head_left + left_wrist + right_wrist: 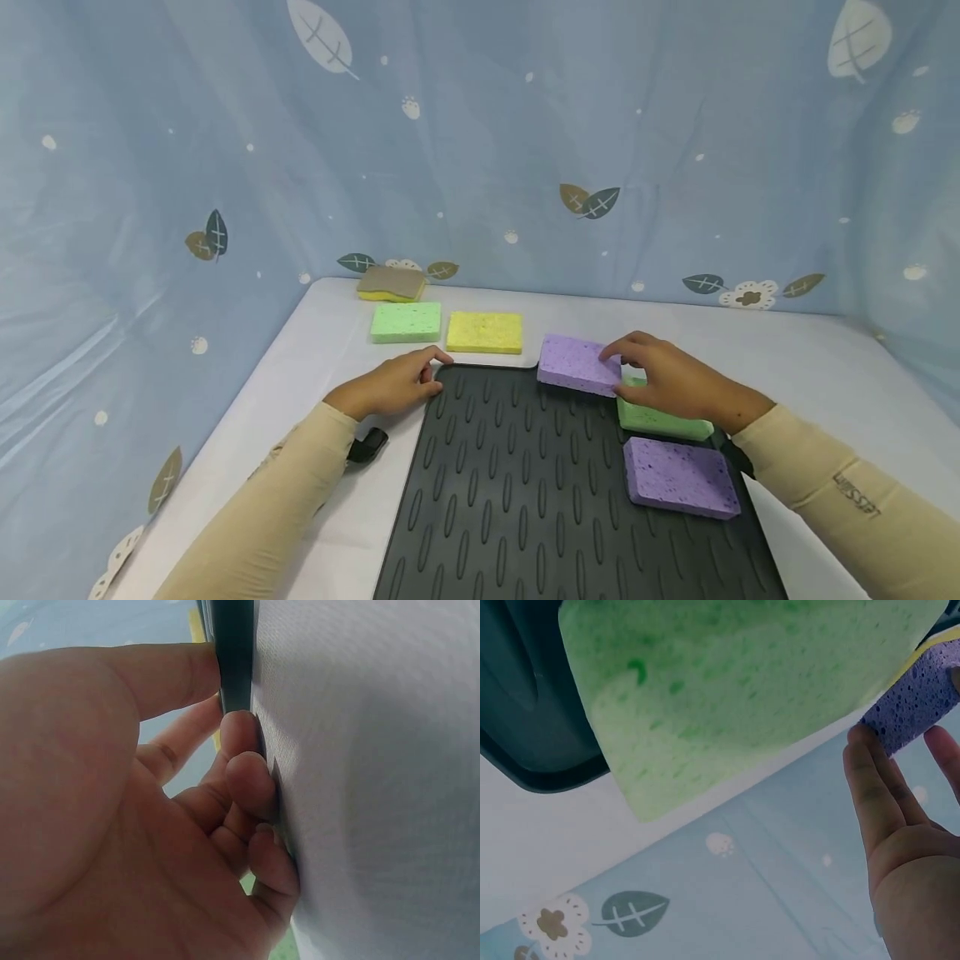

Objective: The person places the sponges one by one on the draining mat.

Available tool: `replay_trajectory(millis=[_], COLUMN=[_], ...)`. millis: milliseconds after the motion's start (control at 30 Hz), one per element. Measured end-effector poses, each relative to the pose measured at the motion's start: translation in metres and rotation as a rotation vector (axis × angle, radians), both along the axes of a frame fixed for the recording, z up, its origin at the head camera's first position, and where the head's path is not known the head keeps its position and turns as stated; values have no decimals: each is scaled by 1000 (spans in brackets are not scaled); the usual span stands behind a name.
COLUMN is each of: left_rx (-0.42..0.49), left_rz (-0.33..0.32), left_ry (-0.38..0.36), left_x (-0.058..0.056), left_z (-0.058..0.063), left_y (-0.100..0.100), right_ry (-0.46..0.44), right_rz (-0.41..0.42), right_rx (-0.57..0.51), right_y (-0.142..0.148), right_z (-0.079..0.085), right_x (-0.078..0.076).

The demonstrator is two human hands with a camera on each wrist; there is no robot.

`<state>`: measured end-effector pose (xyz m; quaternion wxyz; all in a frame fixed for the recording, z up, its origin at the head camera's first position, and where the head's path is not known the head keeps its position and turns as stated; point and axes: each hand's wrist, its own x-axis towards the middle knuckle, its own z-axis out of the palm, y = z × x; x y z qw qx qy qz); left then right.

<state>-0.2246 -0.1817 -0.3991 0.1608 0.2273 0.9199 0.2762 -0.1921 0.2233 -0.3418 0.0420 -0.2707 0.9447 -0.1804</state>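
Note:
My right hand (671, 379) pinches a purple sponge (573, 362) by its right end, over the far edge of a black ridged mat (510, 467) with a raised rim. Below that hand a green sponge (660, 421) lies on the mat's far right part, partly covered by the hand. Nearer to me, a second purple sponge (678, 477) lies flat on the mat. At the mat's far left corner my left hand (393, 383) holds the rim between thumb and index finger. Its other fingers (251, 784) curl against the white tabletop.
Beyond the mat, a green sponge (406, 323) and a yellow sponge (484, 333) lie side by side on the white table (795, 358). Behind them sits a yellow sponge with a grey-brown top (392, 283). A blue leaf-patterned curtain (480, 150) borders the table.

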Motion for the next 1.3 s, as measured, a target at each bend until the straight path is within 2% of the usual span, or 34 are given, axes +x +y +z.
replay_trajectory(millis=[533, 1100, 1300], left_rx=[4, 12, 20], left_rz=[-9, 14, 13], left_ry=[15, -7, -9], left_x=[-2, 0, 1], left_z=[0, 1, 2], left_y=[1, 1, 0], right_ry=[8, 28, 15], right_rz=[21, 87, 83], right_rx=[30, 73, 100], right_y=[-5, -9, -12], right_z=[-11, -11, -11], right_x=[12, 14, 14])
